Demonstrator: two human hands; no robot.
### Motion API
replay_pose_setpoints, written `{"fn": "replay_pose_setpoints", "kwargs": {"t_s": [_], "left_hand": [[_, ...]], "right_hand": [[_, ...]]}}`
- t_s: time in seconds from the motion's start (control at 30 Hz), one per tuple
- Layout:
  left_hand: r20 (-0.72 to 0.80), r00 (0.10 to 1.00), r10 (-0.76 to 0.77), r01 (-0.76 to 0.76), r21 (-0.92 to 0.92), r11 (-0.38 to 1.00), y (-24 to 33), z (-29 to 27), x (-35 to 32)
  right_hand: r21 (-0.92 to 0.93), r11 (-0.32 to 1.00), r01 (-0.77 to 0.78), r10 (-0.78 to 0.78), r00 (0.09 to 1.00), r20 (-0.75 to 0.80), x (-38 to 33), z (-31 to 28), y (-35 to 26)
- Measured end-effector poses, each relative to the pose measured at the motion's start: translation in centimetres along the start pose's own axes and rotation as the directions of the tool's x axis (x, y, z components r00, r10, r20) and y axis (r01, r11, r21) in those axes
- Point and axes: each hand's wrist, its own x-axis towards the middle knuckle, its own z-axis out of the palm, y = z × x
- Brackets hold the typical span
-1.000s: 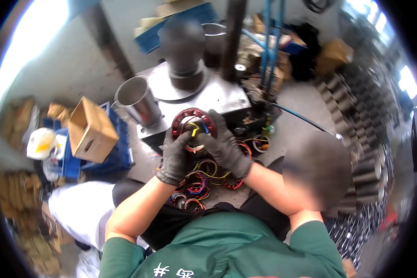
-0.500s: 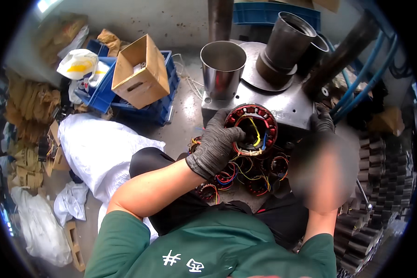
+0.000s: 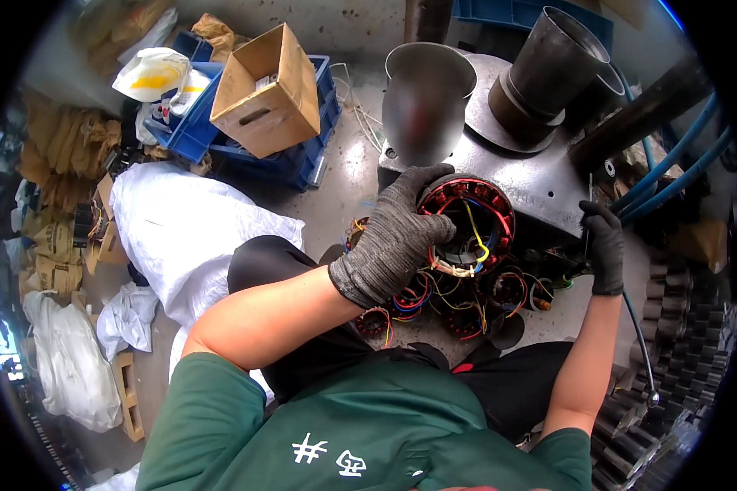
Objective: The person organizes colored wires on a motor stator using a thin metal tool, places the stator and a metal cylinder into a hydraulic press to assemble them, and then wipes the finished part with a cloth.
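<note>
My left hand (image 3: 397, 233), in a dark grey knit glove, grips a ring-shaped motor stator (image 3: 504, 204) by its left side. The stator has red windings, with yellow and blue wires inside its opening, and is held before the front edge of a metal machine bed (image 3: 561, 176). My right hand (image 3: 604, 250), gloved alike, is by the bed's right front corner with its fingers curled. A thin dark rod shows beside those fingers; whether the hand grips it I cannot tell. Below the held stator, several more wired stators (image 3: 463, 315) lie on the floor between my legs.
On the bed stand a shiny metal cylinder (image 3: 426, 114), partly blurred, and a dark steel cylinder (image 3: 544, 69) on a round plate. A ball-ended lever (image 3: 652, 398) and stacked metal cores (image 3: 671, 344) are at right. A cardboard box (image 3: 274, 102), blue crates (image 3: 299, 168) and white sacks (image 3: 188, 221) are at left.
The whole view has shifted, with the bed now higher and farther right. My right hand has come slightly nearer me along the bed's corner. My left hand still holds the stator.
</note>
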Motion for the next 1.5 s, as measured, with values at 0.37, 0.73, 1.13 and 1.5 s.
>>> {"fn": "replay_pose_setpoints", "kwargs": {"t_s": [0.37,0.73,1.13,1.5], "left_hand": [[0.096,0.995,-0.039,0.012,0.269,0.963,-0.9,0.6,0.1],[0.188,0.981,-0.055,-0.029,0.419,0.908,-1.4,1.0,-0.3],[0.202,0.964,-0.175,0.09,0.374,0.923,-1.2,0.8,-0.2],[0.216,0.959,-0.183,0.103,0.334,0.937,-1.4,0.7,-0.1]], "right_hand": [[0.395,0.821,0.412,-0.461,0.887,0.031,-9.6,7.4,-9.0],[0.704,0.71,-0.008,-0.247,0.934,0.26,-12.7,9.1,-9.9],[0.696,0.718,-0.005,-0.206,0.954,0.219,-13.0,10.0,-10.5],[0.658,0.753,0.009,-0.228,0.941,0.248,-12.8,10.4,-10.7]]}}
